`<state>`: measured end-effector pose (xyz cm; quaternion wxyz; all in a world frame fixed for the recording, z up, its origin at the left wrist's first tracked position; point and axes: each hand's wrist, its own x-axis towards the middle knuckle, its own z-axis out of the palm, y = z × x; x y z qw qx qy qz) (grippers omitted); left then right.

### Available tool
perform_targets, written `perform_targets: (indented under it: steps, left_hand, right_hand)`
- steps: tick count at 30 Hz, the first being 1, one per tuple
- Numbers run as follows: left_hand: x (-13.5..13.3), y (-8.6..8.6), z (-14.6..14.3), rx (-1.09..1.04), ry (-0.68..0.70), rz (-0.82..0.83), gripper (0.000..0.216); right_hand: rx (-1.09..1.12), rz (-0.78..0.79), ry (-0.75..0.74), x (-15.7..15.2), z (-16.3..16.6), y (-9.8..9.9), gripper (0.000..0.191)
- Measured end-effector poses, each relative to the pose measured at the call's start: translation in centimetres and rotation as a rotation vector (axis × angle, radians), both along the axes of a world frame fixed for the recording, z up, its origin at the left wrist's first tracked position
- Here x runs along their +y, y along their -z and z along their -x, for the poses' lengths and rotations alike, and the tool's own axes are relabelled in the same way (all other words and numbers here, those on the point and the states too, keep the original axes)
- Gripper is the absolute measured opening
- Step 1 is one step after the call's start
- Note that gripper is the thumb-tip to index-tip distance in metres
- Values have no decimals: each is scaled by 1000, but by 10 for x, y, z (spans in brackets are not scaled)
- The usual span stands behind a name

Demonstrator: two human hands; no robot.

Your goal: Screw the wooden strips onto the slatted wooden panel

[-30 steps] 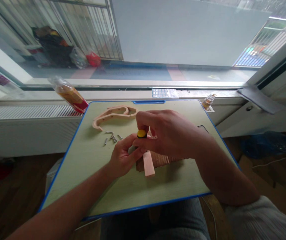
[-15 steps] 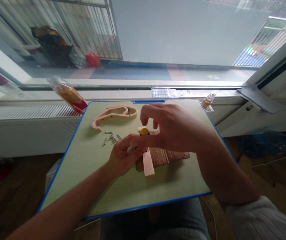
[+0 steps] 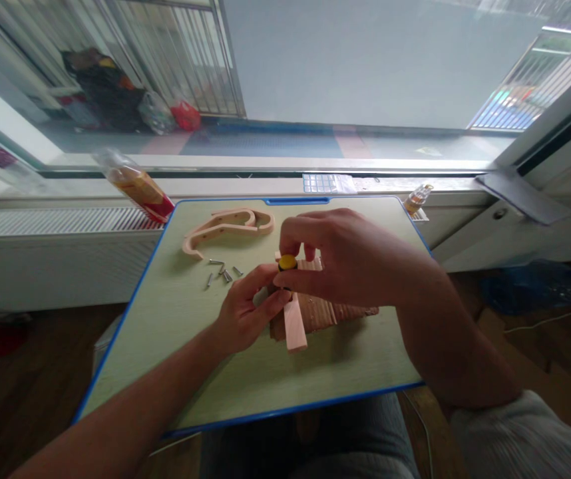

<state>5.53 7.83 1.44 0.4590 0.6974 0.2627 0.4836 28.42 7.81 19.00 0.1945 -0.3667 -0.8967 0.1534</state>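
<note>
My right hand (image 3: 340,256) is closed round a screwdriver (image 3: 287,263) with a yellow-topped, dark handle, thumb and forefinger at its sides. The tool stands upright over a pale wooden strip (image 3: 295,326); its tip is hidden. Lower down on the left, my left hand (image 3: 248,309) pinches the strip by the screwdriver's base, thumb on top. Beneath the strip lies a ridged piece of brown corrugated cardboard (image 3: 318,309). Several metal screws (image 3: 226,275) and a small hex key (image 3: 217,261) are scattered left of my hands.
Curved wooden pieces (image 3: 228,229) with holes lie at the back left of the blue-edged table (image 3: 200,396). A drink bottle (image 3: 138,189) stands beyond the left corner, a smaller bottle (image 3: 418,198) beyond the right. The window sill (image 3: 245,186) runs behind the table.
My right fingers have come down and closed on the screwdriver handle, with the thumb drawn back to its side. My left hand has stayed nearly in place.
</note>
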Motion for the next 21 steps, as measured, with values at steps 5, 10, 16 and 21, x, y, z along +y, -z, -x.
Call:
perform_targets:
  steps: [5,10,16,21]
  left_hand:
    - [2,-1,0,-25,1,-46,14]
    - [2,-5,-2,-8,-43,-124,15]
    - [2,4,-3,7,-108,-96,19]
    - [2,7,-1,24,-121,-61,21]
  right_hand:
    - [8,-74,18,2,11,8,26]
    - [-48,-83,43,2,19,10,32]
    - [-76,-91,86,4,18,8,37]
    - [-108,-100,129,4,15,7,41]
